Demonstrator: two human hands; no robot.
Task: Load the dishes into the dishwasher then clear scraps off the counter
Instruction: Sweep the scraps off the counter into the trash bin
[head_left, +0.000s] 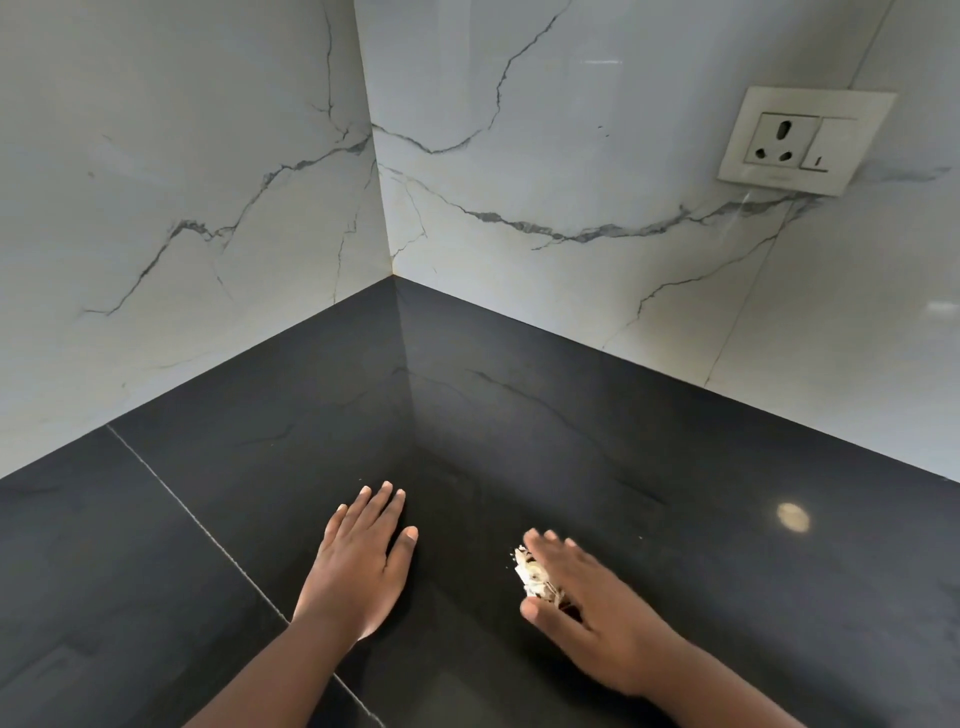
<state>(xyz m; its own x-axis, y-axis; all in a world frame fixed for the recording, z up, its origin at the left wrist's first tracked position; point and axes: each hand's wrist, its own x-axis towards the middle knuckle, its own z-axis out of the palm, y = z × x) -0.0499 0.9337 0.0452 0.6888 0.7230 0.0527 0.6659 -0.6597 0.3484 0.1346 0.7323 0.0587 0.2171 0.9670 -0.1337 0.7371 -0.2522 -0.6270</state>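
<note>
A small heap of pale scraps (532, 574) lies on the black stone counter (519, 415). My right hand (587, 597) lies flat on the counter with straight fingers, its inner edge and thumb against the scraps; the fingertips are blurred. My left hand (358, 561) rests flat on the counter, palm down with fingers together, a short gap to the left of the scraps. No dishes and no dishwasher are in view.
White marble-look walls (571, 234) meet in a corner behind the counter. A white socket with a switch (802, 140) is mounted on the right wall. A seam (192, 514) runs across the counter's left part. A light reflection (792, 517) shines at the right.
</note>
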